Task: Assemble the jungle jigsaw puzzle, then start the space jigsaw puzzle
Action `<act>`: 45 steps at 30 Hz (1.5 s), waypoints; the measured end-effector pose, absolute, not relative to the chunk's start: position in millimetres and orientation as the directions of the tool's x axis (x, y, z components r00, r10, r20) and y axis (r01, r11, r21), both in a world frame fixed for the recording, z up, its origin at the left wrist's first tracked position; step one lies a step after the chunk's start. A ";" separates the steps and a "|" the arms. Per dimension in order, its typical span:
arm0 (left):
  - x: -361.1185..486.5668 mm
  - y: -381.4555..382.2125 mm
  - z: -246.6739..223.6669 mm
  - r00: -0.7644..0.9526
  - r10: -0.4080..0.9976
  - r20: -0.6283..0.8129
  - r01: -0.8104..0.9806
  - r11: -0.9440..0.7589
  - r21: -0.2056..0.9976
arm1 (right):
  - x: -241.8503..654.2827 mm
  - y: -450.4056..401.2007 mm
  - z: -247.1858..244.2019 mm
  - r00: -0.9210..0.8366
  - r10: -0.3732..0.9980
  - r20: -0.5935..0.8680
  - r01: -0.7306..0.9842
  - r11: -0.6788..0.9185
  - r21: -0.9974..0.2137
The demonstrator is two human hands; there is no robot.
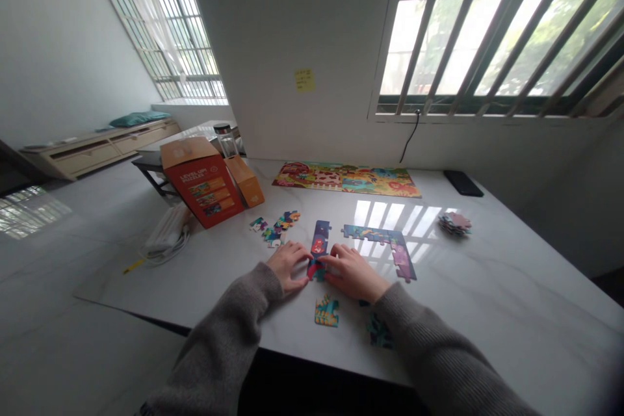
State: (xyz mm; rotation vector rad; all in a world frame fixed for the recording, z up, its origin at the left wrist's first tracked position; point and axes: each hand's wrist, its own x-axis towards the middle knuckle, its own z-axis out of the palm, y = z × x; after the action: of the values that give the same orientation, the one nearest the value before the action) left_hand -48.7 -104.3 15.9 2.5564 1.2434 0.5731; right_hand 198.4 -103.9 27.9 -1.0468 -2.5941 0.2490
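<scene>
At the white marble counter (pixel 492 292), what have I got?

My left hand (pixel 287 266) and right hand (pixel 351 272) are closed in on a strip of jigsaw pieces (pixel 318 248), their fingers pressing it from both sides near the counter's front edge.

Any writing I can read?

The orange box (pixel 202 183) says LEVEL UP! PUZZLES. The yellow sticky note (pixel 304 80) on the white wall is illegible. Barred windows (pixel 497 32) light the room.
</scene>
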 end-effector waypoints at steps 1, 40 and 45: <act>-48.5 -104.5 16.0 0.565 0.788 0.243 0.692 -0.614 0.381 | 198.2 -104.0 27.8 -0.672 0.701 0.238 0.644 0.712 -0.279; -51.4 -102.8 9.6 0.567 0.763 0.312 0.621 -0.644 0.447 | 188.8 -162.6 42.2 -0.587 0.794 0.157 0.760 0.607 -0.234; -50.8 -102.5 6.7 0.570 0.757 0.319 0.630 -0.653 0.422 | 193.7 -160.9 37.5 -0.597 0.789 0.143 0.746 0.612 -0.262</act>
State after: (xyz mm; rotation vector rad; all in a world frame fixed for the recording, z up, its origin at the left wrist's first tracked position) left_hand -50.8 -102.5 6.7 2.5440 1.1482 0.7010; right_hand 193.7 -160.9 37.5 -1.2588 -2.5948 0.2560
